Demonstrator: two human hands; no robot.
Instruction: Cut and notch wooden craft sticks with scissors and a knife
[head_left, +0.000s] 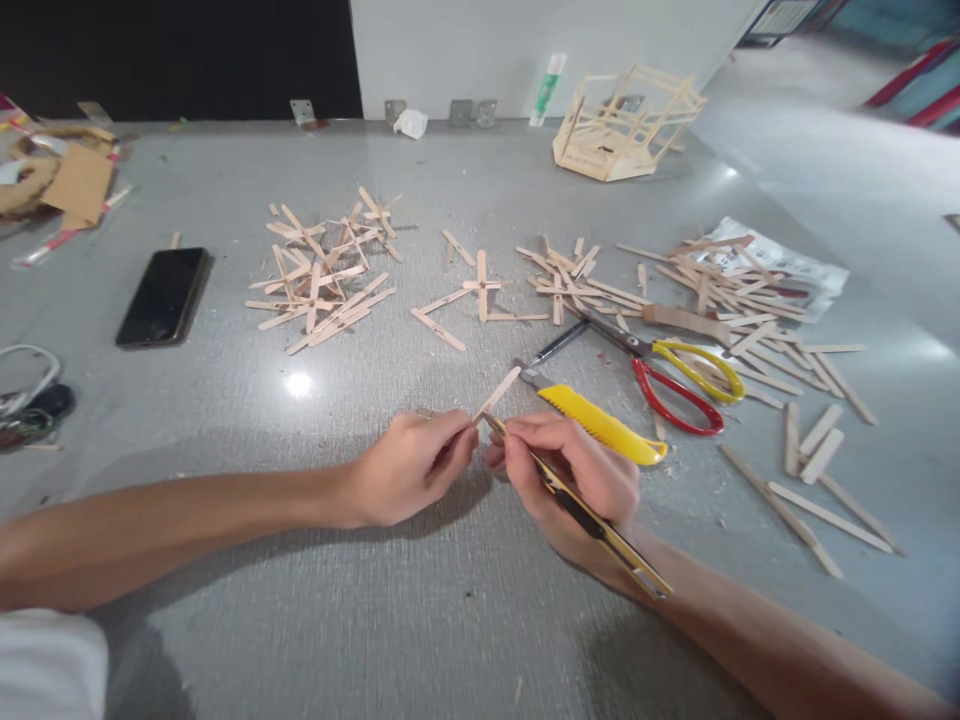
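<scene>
Grainy tabletop (pixel 330 620) beneath, left hand (pixel 409 468) pinches wooden stick (pixel 501 391), right hand (pixel 577 465) grips slim cutter (pixel 581 514).

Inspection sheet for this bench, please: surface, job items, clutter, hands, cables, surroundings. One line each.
Surface: grey tabletop, small debris scattered on it.
Job items: wooden stick; slim craft knife, tip at or very near the stick, contact unclear.
Clutter: joined sticks left of centre, loose sticks at right, scissors, yellow cutter, phone.
Hands: left hand pinches the stick; right hand grips the knife like a pen.
Cables: white cord at the left edge; connection not visible.
Surroundings: white panel and black panel behind; open wooden frame at the back right.
</scene>
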